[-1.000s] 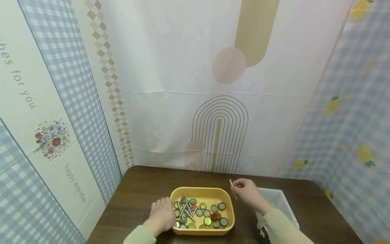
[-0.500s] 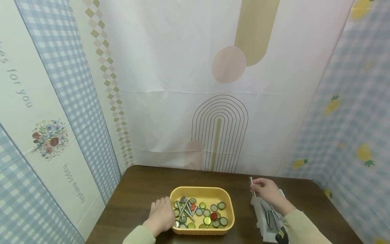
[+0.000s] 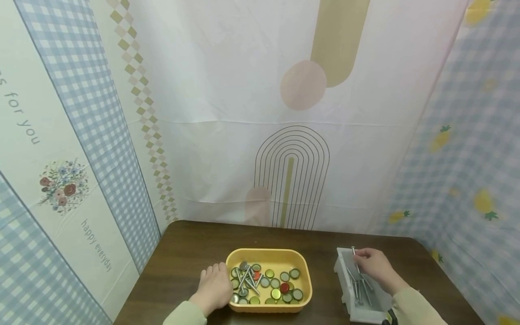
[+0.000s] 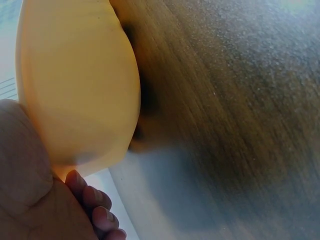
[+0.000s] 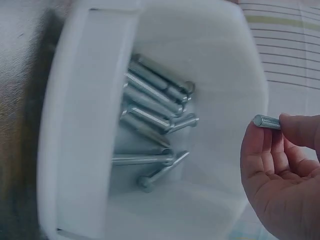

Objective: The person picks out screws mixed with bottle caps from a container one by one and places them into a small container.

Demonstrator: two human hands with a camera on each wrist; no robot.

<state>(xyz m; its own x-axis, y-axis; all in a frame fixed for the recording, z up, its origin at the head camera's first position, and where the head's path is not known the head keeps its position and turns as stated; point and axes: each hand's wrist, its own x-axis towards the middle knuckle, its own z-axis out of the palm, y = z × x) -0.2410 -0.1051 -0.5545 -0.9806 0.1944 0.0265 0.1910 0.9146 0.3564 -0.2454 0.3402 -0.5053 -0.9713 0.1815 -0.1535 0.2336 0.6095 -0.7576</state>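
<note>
A yellow plastic basin [image 3: 269, 308] stands in the middle of the table. It holds bottle caps [image 3: 276, 283] and several silver bolts [image 3: 253, 285] heaped at its left. My left hand [image 3: 215, 286] holds the basin's left side; in the left wrist view its thumb lies at the rim and its fingertips [image 4: 104, 218] curl beside the wall. Between thumb and fingers, my right hand [image 3: 378, 267] pinches one bolt [image 5: 266, 122], its threaded end showing in the right wrist view. That hand is over the far part of a white bin [image 3: 343, 282], where several bolts [image 5: 155, 92] lie.
A dark wooden table [image 3: 195, 243] carries both containers, the white bin to the right of the basin with a strip of tabletop between. Patterned cloth [image 3: 227, 158] hangs behind the table and along both sides.
My right hand has carried the bolt rightward from beside the basin to over the white bin. The left hand stays at the basin's side.
</note>
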